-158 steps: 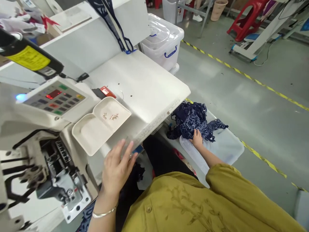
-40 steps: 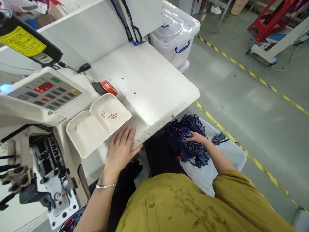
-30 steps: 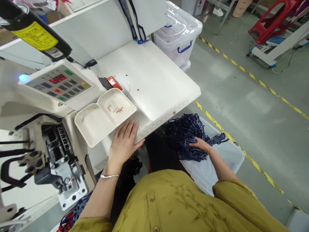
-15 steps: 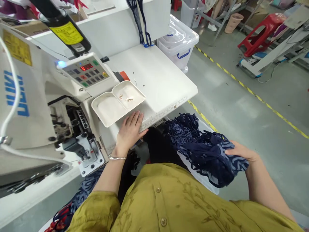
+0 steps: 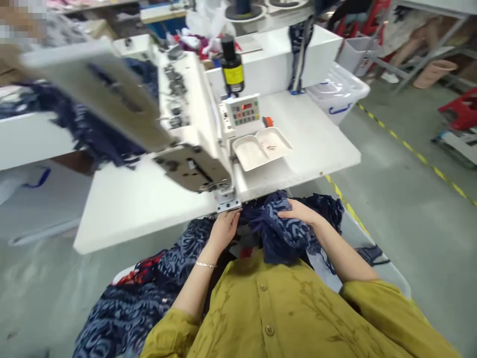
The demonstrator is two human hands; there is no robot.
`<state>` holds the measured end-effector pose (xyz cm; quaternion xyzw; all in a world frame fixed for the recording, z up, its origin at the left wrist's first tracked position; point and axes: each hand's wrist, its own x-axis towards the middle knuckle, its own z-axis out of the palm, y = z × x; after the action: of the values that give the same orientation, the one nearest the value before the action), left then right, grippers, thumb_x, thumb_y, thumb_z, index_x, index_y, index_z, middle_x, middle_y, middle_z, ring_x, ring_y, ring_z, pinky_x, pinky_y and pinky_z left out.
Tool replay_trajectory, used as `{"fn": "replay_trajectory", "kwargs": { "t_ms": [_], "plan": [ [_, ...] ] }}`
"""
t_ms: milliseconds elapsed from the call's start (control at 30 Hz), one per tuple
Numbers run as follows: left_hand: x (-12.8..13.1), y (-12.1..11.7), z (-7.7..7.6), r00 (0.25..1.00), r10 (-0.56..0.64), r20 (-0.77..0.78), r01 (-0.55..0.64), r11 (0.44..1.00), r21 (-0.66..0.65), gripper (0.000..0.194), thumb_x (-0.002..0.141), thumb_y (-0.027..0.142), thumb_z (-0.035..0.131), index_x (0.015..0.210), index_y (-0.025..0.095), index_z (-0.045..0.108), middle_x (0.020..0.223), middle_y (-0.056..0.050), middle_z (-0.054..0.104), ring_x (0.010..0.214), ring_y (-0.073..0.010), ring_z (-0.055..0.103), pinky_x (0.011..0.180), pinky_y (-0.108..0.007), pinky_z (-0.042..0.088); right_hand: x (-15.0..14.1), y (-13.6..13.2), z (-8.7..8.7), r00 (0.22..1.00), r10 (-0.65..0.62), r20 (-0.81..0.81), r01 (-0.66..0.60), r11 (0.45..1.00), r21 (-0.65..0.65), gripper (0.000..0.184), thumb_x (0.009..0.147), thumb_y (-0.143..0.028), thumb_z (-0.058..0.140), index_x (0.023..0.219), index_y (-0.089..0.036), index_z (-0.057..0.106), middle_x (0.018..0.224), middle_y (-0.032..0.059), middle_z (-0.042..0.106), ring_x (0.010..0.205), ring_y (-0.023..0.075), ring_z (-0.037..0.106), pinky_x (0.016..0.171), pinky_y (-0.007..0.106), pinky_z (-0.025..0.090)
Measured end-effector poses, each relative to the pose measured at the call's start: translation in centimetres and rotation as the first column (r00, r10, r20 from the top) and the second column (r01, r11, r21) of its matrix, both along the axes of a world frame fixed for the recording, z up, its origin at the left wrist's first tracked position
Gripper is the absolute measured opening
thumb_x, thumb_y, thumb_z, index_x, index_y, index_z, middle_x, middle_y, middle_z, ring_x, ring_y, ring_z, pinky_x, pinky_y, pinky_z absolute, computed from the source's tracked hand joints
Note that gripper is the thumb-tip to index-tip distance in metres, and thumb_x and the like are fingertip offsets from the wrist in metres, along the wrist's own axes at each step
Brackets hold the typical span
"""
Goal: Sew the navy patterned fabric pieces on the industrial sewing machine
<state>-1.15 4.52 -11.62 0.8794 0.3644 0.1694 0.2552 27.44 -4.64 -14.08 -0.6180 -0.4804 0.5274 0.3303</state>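
Observation:
My right hand (image 5: 299,212) is closed on a bunched garment (image 5: 286,233) of dark navy fabric with a pale blue swirl pattern, held over my lap. At the table's front edge, just below the sewing machine's needle plate (image 5: 228,205), is my left hand (image 5: 223,229), a bracelet at its wrist. Its fingers look stretched out beside dark fabric; their tips are partly hidden. The sewing machine (image 5: 197,164) stands above it. A white two-part tray (image 5: 250,151) with tiny metal pieces in its right half sits on the table (image 5: 313,144).
Several patterned garments (image 5: 126,308) hang in a heap at my left. A pale bin (image 5: 395,278) with dark garments stands at my right. Behind the tray is the machine's control panel (image 5: 244,110). A clear lidded box (image 5: 339,92) stands beyond the table.
My right hand has brought the garment from the bin at the right to my lap. My left hand has gone from the tabletop by the tray to below the needle plate. The view has swung left.

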Motion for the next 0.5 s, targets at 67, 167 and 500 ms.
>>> {"fn": "replay_trajectory", "kwargs": {
  "t_ms": [67, 167, 500],
  "plan": [
    [-4.6, -1.5, -1.2, 0.99, 0.132, -0.043, -0.133, 0.991, -0.014, 0.035, 0.098, 0.033, 0.035, 0.108, 0.017, 0.065, 0.107, -0.011, 0.069, 0.103, -0.0223, 0.065, 0.094, -0.038, 0.051, -2.8, 3.2, -2.8, 0.92, 0.076, 0.383, -0.04, 0.994, -0.1, 0.058, 0.077, -0.053, 0.069, 0.122, -0.019, 0.058, 0.123, 0.0107, 0.065, 0.111, 0.0287, 0.062, 0.093, 0.035, 0.049],
    [-11.9, -3.5, -2.7, 0.917, 0.389, -0.086, -0.391, 0.92, -0.013, 0.036, 0.097, 0.036, 0.038, 0.113, 0.015, 0.062, 0.12, -0.014, 0.062, 0.113, -0.0239, 0.06, 0.102, -0.041, 0.046, -6.4, 5.9, -5.9, 0.775, 0.171, 0.608, -0.085, 0.982, -0.168, 0.053, 0.086, -0.048, 0.058, 0.128, -0.015, 0.054, 0.134, 0.0198, 0.055, 0.119, 0.0354, 0.057, 0.096, 0.042, 0.046],
    [-25.3, -1.8, -8.1, 0.728, 0.64, -0.246, -0.685, 0.686, -0.244, 0.076, 0.083, 0.054, 0.059, 0.141, 0.009, 0.038, 0.148, -0.02, 0.038, 0.139, -0.0314, 0.035, 0.115, -0.044, 0.027, -6.2, 5.8, -12.6, 0.586, 0.182, 0.79, -0.233, 0.971, -0.05, 0.055, 0.09, -0.051, 0.031, 0.122, -0.015, 0.058, 0.123, 0.0177, 0.061, 0.109, 0.0347, 0.061, 0.088, 0.044, 0.049]
  ]
}}
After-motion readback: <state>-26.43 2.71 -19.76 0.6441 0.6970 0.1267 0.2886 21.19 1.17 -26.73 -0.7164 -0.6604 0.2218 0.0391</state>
